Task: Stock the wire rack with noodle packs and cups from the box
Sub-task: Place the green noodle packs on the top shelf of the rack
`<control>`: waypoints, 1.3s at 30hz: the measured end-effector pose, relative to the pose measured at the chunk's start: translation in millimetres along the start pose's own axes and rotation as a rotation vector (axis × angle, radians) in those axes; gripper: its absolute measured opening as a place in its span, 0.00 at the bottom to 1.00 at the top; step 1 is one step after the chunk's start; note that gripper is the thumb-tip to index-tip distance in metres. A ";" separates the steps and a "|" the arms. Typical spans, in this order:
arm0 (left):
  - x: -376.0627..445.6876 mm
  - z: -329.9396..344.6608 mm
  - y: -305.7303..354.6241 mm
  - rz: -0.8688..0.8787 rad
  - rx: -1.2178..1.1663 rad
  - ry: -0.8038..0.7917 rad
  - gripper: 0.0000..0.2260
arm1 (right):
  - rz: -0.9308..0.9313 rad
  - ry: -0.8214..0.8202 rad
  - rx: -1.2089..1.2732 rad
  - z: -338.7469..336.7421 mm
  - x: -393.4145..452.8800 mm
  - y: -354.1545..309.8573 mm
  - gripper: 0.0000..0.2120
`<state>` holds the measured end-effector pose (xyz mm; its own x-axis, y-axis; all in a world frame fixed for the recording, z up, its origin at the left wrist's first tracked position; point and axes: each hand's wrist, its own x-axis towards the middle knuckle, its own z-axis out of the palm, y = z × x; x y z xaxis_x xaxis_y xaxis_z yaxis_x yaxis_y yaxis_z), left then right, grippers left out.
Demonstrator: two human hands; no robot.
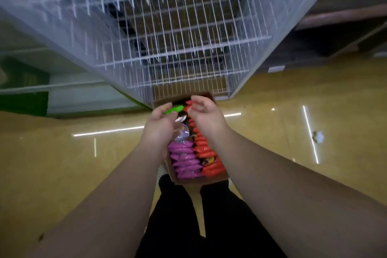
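Both hands reach into the box (pixel 209 181) on the floor below the empty rack (pixel 167 37): left hand (pixel 161 125) pinches a green pack (pixel 173 109), right hand (pixel 206 111), half-curled, touches red packs (pixel 204 146) beneath; advise one firm grasp each before lifting.

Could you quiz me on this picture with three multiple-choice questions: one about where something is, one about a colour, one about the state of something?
1. Where does the cardboard box sit?
A. On the floor at the foot of the wire rack
B. On the rack's top shelf
C. On a table

2. What colour are the packs in the box's left row?
A. Blue
B. Purple
C. Yellow

3. What state are the visible rack shelves in?
A. Full of packs
B. Half full
C. Bare, nothing stocked

Answers:
1 A, the box rests on the glossy floor below the rack.
2 B, purple packs lie beside the red packs.
3 C, only bare wire shows, while both hands, left hand and right hand, reach into the box.
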<state>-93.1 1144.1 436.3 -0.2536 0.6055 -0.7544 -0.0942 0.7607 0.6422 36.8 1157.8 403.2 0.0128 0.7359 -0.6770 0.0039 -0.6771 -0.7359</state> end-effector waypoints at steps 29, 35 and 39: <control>412.6 33.1 -227.2 -0.339 -0.161 0.108 0.27 | 0.190 -0.053 -0.284 84.6 338.4 270.3 0.38; 468.2 32.1 -249.0 -0.187 0.057 0.121 0.24 | 0.223 -0.085 -0.375 106.0 387.8 296.0 0.42; 488.7 28.7 -263.2 -0.112 0.061 0.189 0.26 | 0.113 -0.086 -0.485 111.9 402.6 301.7 0.37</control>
<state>-164.7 1246.5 -105.3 -0.4215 0.4659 -0.7780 -0.0750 0.8371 0.5419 -68.7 1250.6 -92.7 -0.0428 0.6416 -0.7659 0.4717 -0.6628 -0.5816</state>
